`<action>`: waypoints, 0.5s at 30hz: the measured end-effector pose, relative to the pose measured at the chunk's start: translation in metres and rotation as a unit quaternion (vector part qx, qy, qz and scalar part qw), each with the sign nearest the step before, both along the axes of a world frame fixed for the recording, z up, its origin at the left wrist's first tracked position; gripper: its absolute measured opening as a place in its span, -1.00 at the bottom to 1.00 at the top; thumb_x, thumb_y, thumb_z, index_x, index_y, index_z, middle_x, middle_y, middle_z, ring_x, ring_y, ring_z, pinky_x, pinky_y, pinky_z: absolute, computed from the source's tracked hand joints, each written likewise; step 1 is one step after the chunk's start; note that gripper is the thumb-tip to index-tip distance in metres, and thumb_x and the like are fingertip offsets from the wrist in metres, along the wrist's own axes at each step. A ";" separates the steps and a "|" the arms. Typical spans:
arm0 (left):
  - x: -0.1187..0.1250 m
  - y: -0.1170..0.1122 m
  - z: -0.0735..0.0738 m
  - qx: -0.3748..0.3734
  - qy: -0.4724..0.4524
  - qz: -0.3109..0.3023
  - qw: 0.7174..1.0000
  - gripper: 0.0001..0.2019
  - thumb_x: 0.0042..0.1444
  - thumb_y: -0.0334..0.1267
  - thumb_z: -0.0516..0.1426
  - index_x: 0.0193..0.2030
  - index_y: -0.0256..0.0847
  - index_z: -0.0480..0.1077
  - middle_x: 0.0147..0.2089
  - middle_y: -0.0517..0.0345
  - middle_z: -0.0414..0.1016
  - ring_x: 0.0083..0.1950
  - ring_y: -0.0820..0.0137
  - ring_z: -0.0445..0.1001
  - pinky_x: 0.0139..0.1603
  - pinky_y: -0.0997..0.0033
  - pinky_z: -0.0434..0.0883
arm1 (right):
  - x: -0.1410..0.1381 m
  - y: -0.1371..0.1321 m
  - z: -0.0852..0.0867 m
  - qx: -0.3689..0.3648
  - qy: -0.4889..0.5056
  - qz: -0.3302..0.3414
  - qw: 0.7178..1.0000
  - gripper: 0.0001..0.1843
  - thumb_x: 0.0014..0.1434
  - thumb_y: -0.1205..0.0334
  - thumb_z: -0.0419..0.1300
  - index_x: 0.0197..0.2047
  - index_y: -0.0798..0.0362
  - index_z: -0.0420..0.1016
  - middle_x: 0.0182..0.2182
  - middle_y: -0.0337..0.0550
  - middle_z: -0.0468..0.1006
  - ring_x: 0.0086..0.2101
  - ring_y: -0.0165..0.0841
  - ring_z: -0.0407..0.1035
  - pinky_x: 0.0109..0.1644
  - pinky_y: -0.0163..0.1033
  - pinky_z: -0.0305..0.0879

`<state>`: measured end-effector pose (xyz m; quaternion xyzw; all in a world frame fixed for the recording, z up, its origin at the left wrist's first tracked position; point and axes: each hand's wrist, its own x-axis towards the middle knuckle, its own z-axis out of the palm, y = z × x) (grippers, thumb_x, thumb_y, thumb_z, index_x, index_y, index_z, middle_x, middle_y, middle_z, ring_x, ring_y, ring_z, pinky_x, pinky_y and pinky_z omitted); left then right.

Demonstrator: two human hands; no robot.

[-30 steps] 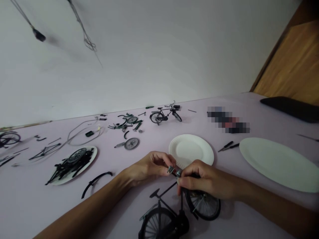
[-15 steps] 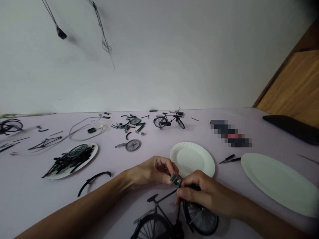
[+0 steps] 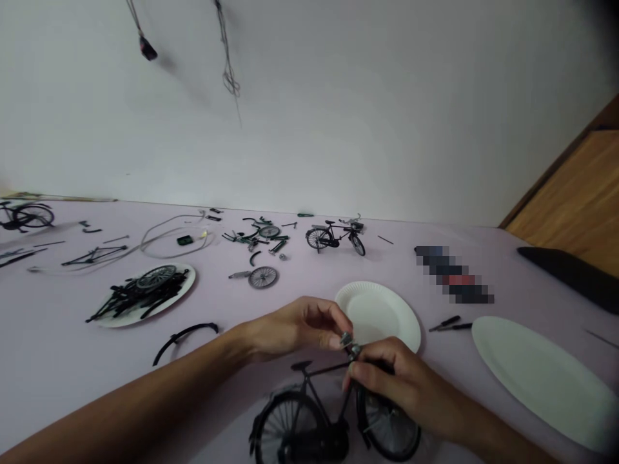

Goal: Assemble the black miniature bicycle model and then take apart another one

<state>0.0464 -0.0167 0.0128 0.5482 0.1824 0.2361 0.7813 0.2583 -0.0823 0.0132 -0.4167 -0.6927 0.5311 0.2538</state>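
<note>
A black model bicycle (image 3: 312, 399) stands upright at the bottom of the view, its lower edge cut off by the frame. My right hand (image 3: 403, 377) is closed on its front end, thumb and fingers pinching near the head of the frame above the front wheel (image 3: 391, 428). My left hand (image 3: 300, 328) pinches a small grey metallic part (image 3: 345, 339) between thumb and fingertips, right above the front of the bicycle. Another small grey piece shows just below it, by my right fingertips. Whether the two pieces are joined cannot be made out.
Behind my hands sits a white paper plate (image 3: 355, 303); another plate (image 3: 536, 380) lies right, near screwdrivers (image 3: 447, 324). A plate heaped with black parts (image 3: 191, 283) is left, beside a curved mudguard (image 3: 193, 330). An assembled model bicycle (image 3: 333, 237) and loose parts stand farther back.
The camera view has tilted and shifted slightly. My left hand has moved a little rightward with the small grey part, which looks turned. My right hand keeps its grip on the bicycle.
</note>
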 end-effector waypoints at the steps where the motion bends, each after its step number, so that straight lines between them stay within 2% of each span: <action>1: -0.003 0.001 0.003 0.015 0.003 0.019 1.000 -0.80 0.08 -0.33 0.33 -0.14 -0.28 0.52 -0.13 0.04 0.54 -0.09 0.38 0.49 0.01 0.37 0.37 | 0.001 0.002 0.000 0.010 0.001 -0.014 1.000 -0.54 0.28 -0.11 0.14 -0.31 0.11 0.64 -0.45 -0.19 0.51 -0.37 -0.38 0.34 -0.28 -0.32 0.23; 5: -0.022 0.007 0.015 0.123 0.039 0.117 0.985 -0.73 0.26 -0.16 0.19 0.02 -0.25 0.45 0.05 -0.06 0.47 0.10 0.25 0.43 0.19 0.20 0.32 | 0.010 0.010 0.001 0.040 0.014 -0.114 0.993 -0.55 0.28 -0.12 0.13 -0.31 0.10 0.59 -0.45 -0.19 0.49 -0.38 -0.35 0.34 -0.27 -0.28 0.23; 8: -0.035 0.007 0.022 0.250 0.111 0.196 0.942 -0.73 0.32 -0.10 0.10 0.01 -0.23 0.42 0.06 -0.06 0.45 0.09 0.25 0.42 0.14 0.18 0.34 | 0.023 0.015 0.004 0.041 0.034 -0.210 0.976 -0.54 0.23 -0.17 0.17 -0.29 0.09 0.58 -0.51 -0.24 0.41 -0.47 -0.38 0.27 -0.40 -0.30 0.16; 10: -0.039 0.004 0.026 0.349 0.151 0.263 0.887 -0.78 0.35 -0.14 0.06 -0.01 -0.20 0.38 0.06 -0.01 0.42 0.07 0.29 0.40 0.10 0.23 0.34 | 0.030 0.017 0.008 0.041 0.047 -0.262 0.963 -0.53 0.18 -0.20 0.20 -0.28 0.08 0.58 -0.56 -0.29 0.33 -0.54 -0.43 0.17 -0.50 -0.33 0.05; 12: -0.038 -0.002 0.027 0.458 0.175 0.303 0.817 -0.85 0.34 -0.20 0.07 -0.04 -0.19 0.35 0.04 0.01 0.40 0.07 0.30 0.37 0.07 0.26 0.33 | 0.034 0.019 0.010 0.030 0.063 -0.295 0.953 -0.53 0.14 -0.21 0.23 -0.26 0.07 0.58 -0.58 -0.32 0.28 -0.57 -0.45 0.11 -0.54 -0.34 -0.01; 15: -0.033 -0.011 0.023 0.622 0.217 0.287 0.696 -0.88 0.26 -0.25 0.16 -0.11 -0.20 0.36 -0.04 0.03 0.38 0.00 0.27 0.35 0.01 0.23 0.32 | 0.037 0.021 0.012 0.018 0.091 -0.320 0.943 -0.53 0.10 -0.21 0.27 -0.24 0.08 0.58 -0.56 -0.31 0.32 -0.56 -0.46 0.15 -0.54 -0.36 0.03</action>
